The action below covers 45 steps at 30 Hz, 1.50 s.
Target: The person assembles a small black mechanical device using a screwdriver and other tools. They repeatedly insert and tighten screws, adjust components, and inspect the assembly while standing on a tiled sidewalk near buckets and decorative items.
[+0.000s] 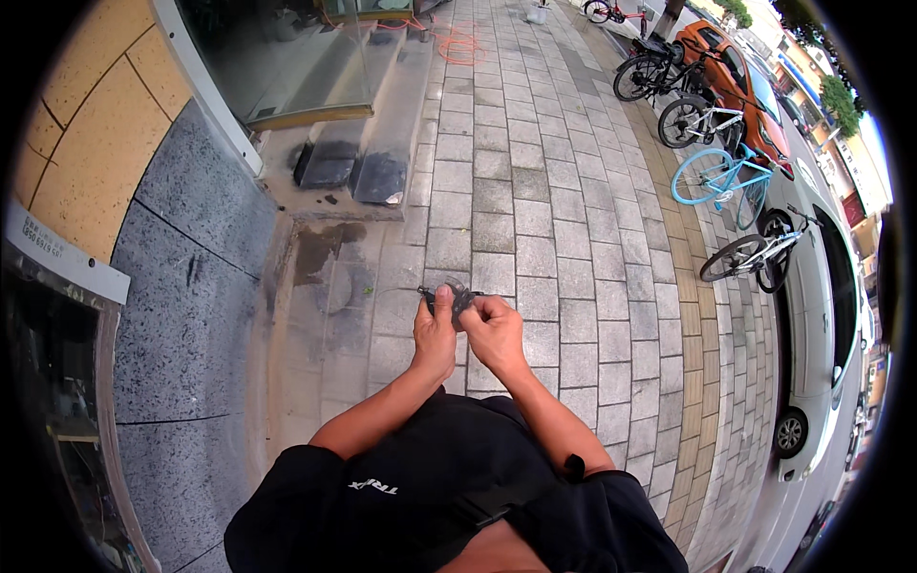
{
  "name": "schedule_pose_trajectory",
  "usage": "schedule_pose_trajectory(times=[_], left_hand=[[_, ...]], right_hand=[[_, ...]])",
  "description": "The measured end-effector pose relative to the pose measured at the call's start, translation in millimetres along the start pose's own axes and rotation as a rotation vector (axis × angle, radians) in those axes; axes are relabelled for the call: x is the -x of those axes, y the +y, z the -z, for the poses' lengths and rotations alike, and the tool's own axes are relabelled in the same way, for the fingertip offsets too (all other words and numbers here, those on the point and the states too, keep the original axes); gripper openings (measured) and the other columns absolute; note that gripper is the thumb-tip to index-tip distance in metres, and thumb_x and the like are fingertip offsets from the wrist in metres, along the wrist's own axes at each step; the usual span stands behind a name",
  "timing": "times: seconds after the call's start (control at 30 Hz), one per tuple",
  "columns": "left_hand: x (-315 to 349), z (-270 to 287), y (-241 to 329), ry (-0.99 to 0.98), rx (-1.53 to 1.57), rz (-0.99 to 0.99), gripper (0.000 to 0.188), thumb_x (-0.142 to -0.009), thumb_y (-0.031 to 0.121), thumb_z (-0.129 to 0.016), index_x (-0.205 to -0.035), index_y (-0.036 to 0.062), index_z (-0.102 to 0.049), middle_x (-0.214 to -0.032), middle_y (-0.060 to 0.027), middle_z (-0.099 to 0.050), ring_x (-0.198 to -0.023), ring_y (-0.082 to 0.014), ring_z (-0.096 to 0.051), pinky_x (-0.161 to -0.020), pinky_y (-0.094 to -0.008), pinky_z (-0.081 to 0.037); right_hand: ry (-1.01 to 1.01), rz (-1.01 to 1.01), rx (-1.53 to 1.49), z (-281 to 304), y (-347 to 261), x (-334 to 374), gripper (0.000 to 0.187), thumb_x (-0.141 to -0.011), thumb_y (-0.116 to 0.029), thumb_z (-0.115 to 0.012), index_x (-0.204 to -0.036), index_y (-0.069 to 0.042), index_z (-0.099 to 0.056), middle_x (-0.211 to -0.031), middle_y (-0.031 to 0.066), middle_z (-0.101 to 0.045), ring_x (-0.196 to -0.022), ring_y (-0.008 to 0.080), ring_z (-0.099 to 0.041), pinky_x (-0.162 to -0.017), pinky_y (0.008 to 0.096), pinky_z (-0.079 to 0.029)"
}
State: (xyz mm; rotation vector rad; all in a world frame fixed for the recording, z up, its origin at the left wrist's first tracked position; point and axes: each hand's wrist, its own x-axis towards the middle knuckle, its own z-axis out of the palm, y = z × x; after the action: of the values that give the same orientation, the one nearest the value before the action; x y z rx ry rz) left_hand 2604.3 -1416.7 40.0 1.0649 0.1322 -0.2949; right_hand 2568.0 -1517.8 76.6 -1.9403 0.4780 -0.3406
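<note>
Both hands meet in front of my body, above the paving, around a small dark bundle (pixel 459 298) whose exact kind I cannot make out. It looks tangled or coiled, with a short dark end poking out on each side and a thin strand trailing left. My left hand (pixel 435 334) is closed on its left side, thumb upright against it, the other fingers mostly hidden behind. From the right, my right hand (pixel 495 332) pinches the bundle with bent fingers. The fingertips and part of the bundle cover each other.
Grey paving (pixel 544 239) stretches ahead. Left are a stone wall (pixel 186 286), a step with black slabs (pixel 328 165) and a glass door (pixel 277 67). An orange cable (pixel 458 45) lies farther off. Bicycles, including a light blue bicycle (pixel 723 181), and a white car (pixel 817 315) line the right.
</note>
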Motion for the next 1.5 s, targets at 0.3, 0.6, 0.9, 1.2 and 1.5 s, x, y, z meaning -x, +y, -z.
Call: schedule_pose_trajectory(times=[0.3, 0.6, 0.9, 1.2, 1.5], left_hand=[[-191.6, -60.6, 14.0, -0.118, -0.015, 0.055, 0.044, -0.107, 0.049, -0.057, -0.114, 0.0048, -0.059, -0.1, -0.0023, -0.062, -0.089, -0.0104, -0.057, -0.08, -0.028, -0.049], [-387.3, -125.0, 58.0, -0.093, 0.195, 0.281, 0.038, -0.108, 0.048, -0.053, -0.108, 0.0113, -0.062, -0.091, -0.0037, -0.065, -0.081, -0.0195, -0.064, -0.072, -0.0401, -0.053], [-565.0, -173.6, 89.1, -0.157, 0.16, 0.112, 0.045, -0.109, 0.052, -0.046, -0.112, 0.0097, -0.062, -0.101, -0.0066, -0.068, -0.09, -0.0215, -0.066, -0.082, -0.0411, -0.052], [-776.7, -273.1, 83.1, -0.384, 0.096, 0.118, 0.048, -0.112, 0.046, -0.037, -0.116, 0.0046, -0.061, -0.108, -0.0107, -0.07, -0.094, -0.0224, -0.068, -0.085, -0.0392, -0.055], [-944.4, -380.0, 107.1, -0.635, -0.167, 0.301, 0.05, -0.11, 0.047, -0.048, -0.105, 0.0004, -0.066, -0.083, -0.0044, -0.065, -0.066, -0.0121, -0.06, -0.062, -0.0266, -0.051]], right_hand=[[0.011, -0.003, -0.006, -6.4, -6.0, -182.3, 0.025, -0.09, -0.017, -0.067, -0.104, 0.002, -0.075, -0.09, 0.018, -0.069, -0.08, 0.0272, -0.068, -0.076, 0.0373, -0.055], [-0.167, -0.263, -0.574, -25.9, 25.6, -411.6, 0.021, -0.097, -0.016, -0.064, -0.094, 0.003, -0.071, -0.076, 0.0004, -0.067, -0.067, 0.0066, -0.058, -0.06, 0.025, -0.047], [-0.589, -0.359, -1.327, 16.5, 22.7, -601.0, 0.022, -0.098, -0.011, -0.052, -0.115, 0.0, -0.06, -0.098, 0.0126, -0.069, -0.072, 0.0183, -0.064, -0.056, 0.0332, -0.05], [-0.242, -0.285, -0.52, 12.3, 37.5, -806.5, 0.023, -0.102, -0.015, -0.068, -0.121, -0.003, -0.066, -0.068, -0.009, -0.045, -0.057, 0.0017, -0.039, -0.05, 0.0225, -0.03], [-0.246, 0.216, 0.318, 73.6, -29.1, -985.3, 0.067, -0.085, -0.026, -0.08, -0.143, -0.003, -0.056, -0.104, 0.0201, -0.07, -0.079, 0.036, -0.068, -0.076, 0.0426, -0.056]])
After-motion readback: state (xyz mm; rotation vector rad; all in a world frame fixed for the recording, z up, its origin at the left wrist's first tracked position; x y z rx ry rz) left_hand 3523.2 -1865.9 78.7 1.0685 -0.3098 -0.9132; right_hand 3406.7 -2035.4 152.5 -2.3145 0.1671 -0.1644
